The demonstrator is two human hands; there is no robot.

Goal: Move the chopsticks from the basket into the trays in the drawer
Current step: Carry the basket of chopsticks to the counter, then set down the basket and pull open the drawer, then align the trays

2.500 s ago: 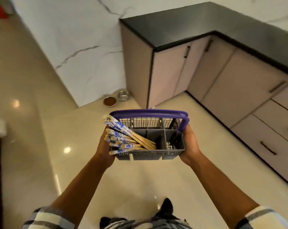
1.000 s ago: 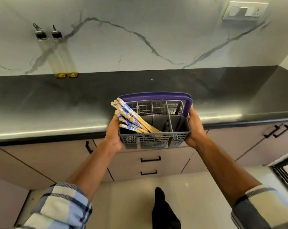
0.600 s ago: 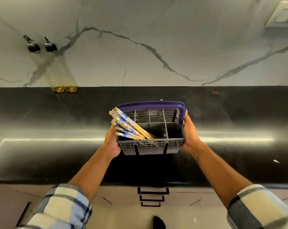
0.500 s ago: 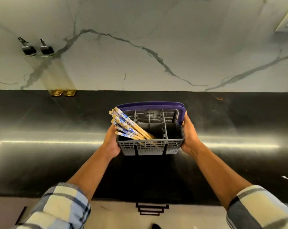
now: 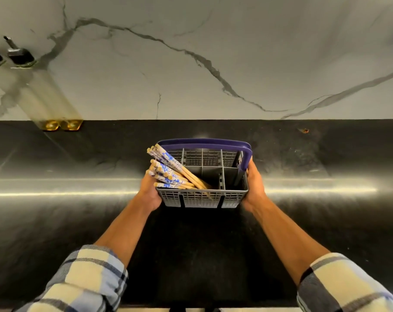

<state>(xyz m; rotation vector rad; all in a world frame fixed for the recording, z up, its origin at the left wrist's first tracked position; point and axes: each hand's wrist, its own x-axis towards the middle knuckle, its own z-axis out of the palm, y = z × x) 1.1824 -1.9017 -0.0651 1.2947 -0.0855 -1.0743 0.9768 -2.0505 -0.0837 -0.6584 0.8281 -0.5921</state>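
Now: person at black counter (image 5: 78,221), grey basket (image 5: 202,199) w/ purple handle (image 5: 204,144) held out over it, one hand each side. Left hand (image 5: 149,194) wrapped on the basket's left wall, right hand (image 5: 254,188) curled round the right wall by the handle's end. Both grasping the basket, neither free. Can't tell if the base is touching the counter yet; looks just above or just landing.

Chopsticks (image 5: 168,170) all in the left compartment, leaning as a bundle. Long axis runs from tips buried low near basket centre up and out to the left, patterned blue-white ends overhanging the left rim, right above the left hand's fingers. So left hand is nearer the butts, but a pull must go up-left along the lean.

Drawer and trays not in view. Judgement: basket gets set down first, then a hand freed.
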